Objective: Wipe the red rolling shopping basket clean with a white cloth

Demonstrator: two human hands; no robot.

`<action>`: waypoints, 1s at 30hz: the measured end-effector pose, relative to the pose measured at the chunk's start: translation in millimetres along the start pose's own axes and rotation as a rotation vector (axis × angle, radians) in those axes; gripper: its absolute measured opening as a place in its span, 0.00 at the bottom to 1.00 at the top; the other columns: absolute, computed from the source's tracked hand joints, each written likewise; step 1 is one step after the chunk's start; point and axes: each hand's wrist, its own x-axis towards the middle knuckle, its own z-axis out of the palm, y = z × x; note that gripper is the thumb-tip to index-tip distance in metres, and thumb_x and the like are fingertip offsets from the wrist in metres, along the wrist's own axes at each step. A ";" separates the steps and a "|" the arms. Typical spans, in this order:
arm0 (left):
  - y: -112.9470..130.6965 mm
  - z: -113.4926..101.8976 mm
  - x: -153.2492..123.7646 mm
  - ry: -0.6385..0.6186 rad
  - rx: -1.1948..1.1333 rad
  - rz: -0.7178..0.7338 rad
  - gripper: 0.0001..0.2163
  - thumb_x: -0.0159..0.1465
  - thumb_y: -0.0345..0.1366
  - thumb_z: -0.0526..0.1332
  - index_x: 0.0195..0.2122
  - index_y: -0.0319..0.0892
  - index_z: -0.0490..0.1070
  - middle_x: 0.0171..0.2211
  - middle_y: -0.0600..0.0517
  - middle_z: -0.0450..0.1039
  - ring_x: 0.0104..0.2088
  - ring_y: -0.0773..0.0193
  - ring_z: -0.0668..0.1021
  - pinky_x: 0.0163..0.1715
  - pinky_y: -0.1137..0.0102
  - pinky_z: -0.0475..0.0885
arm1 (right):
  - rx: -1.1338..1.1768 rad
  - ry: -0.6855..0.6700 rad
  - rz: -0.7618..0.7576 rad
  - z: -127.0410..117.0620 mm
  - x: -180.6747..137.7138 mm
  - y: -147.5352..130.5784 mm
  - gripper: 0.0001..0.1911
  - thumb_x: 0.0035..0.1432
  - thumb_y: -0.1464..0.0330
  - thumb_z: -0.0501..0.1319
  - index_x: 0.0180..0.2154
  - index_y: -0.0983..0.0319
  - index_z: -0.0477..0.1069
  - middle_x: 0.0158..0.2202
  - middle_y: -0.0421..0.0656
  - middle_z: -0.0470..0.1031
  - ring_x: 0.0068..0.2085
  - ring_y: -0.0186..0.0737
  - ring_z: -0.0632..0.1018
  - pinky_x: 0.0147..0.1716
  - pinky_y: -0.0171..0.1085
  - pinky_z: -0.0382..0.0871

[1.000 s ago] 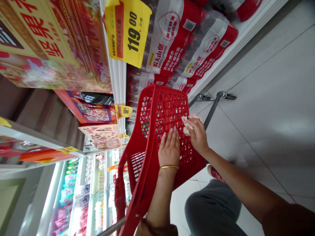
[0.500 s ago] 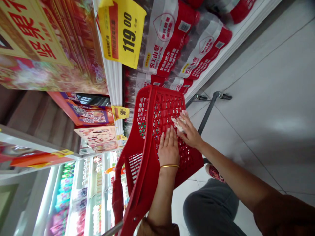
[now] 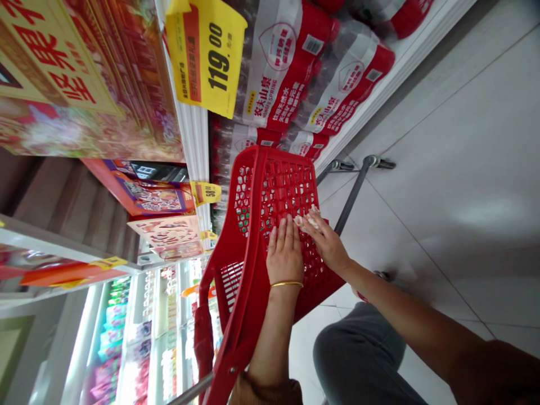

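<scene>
A red plastic shopping cart (image 3: 248, 292) with a lattice side fills the middle of the head view. My left hand (image 3: 286, 256), with a gold bracelet at its wrist, lies flat on the lattice, fingers stretched out together. Beside it, my right hand (image 3: 327, 239) presses a crumpled white cloth (image 3: 300, 220) with pinkish marks against the same side. Most of the cloth is hidden under the fingers. The two hands are close together, their fingertips nearly meeting.
Red-labelled packs of bottled water (image 3: 346, 79) stand on a shelf beyond the cart. A yellow price tag (image 3: 215, 62) hangs near boxed goods (image 3: 156, 191). A grey cart leg (image 3: 354, 191) with a caster rests on the tiled floor (image 3: 442, 185). My knee (image 3: 354, 354) is below.
My right hand has slid a little down the lattice with the cloth, which shows less now. My left hand has shifted slightly left, still flat on the cart.
</scene>
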 end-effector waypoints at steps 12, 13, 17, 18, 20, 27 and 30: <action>1.2 -5.7 -17.8 -0.060 -0.001 0.033 0.23 0.67 0.28 0.48 0.63 0.38 0.58 0.66 0.50 0.52 0.66 0.61 0.58 0.68 0.58 0.46 | -0.057 0.015 -0.016 -11.5 -23.8 -14.3 0.29 0.65 0.75 0.49 0.65 0.51 0.52 0.65 0.48 0.57 0.64 0.47 0.62 0.59 0.52 0.66; 0.6 -7.3 -19.9 -0.062 -0.002 0.025 0.23 0.67 0.28 0.48 0.63 0.38 0.58 0.66 0.50 0.52 0.66 0.60 0.58 0.68 0.58 0.46 | -0.083 0.029 -0.002 -11.4 -16.2 -14.6 0.29 0.65 0.75 0.49 0.65 0.51 0.52 0.66 0.48 0.54 0.65 0.47 0.61 0.59 0.54 0.64; -0.7 -11.5 -25.0 -0.047 -0.007 -0.006 0.23 0.67 0.28 0.48 0.63 0.39 0.58 0.66 0.51 0.52 0.66 0.60 0.57 0.68 0.57 0.46 | -0.172 -0.012 0.020 -4.1 15.6 -11.7 0.27 0.64 0.66 0.55 0.63 0.52 0.55 0.70 0.46 0.40 0.69 0.58 0.43 0.61 0.68 0.48; -0.9 -11.8 -25.5 -0.044 -0.010 -0.012 0.23 0.67 0.28 0.48 0.63 0.39 0.57 0.66 0.51 0.52 0.66 0.60 0.57 0.68 0.58 0.46 | -0.167 -0.028 0.012 -1.3 20.5 -9.7 0.28 0.63 0.63 0.56 0.63 0.53 0.55 0.70 0.46 0.37 0.69 0.60 0.40 0.61 0.69 0.46; -1.0 -11.5 -25.9 -0.044 -0.017 -0.022 0.24 0.66 0.29 0.49 0.64 0.38 0.56 0.66 0.50 0.52 0.66 0.60 0.57 0.68 0.58 0.46 | -0.135 -0.038 -0.009 4.4 24.3 -4.5 0.30 0.62 0.60 0.57 0.64 0.53 0.54 0.70 0.45 0.36 0.69 0.59 0.37 0.61 0.69 0.46; -1.2 -8.8 -26.8 -0.047 -0.042 -0.039 0.25 0.66 0.30 0.50 0.65 0.38 0.53 0.66 0.50 0.51 0.66 0.60 0.56 0.68 0.59 0.44 | -0.019 0.033 -0.023 9.8 6.3 0.0 0.27 0.67 0.71 0.49 0.63 0.46 0.52 0.67 0.41 0.53 0.68 0.45 0.53 0.65 0.57 0.53; -0.9 -8.0 -29.5 -0.047 -0.034 -0.041 0.24 0.66 0.30 0.50 0.65 0.37 0.53 0.66 0.50 0.50 0.66 0.60 0.56 0.68 0.59 0.43 | 0.018 -0.013 -0.016 5.9 -5.4 -8.5 0.24 0.67 0.71 0.50 0.62 0.48 0.56 0.66 0.41 0.56 0.67 0.45 0.54 0.64 0.56 0.56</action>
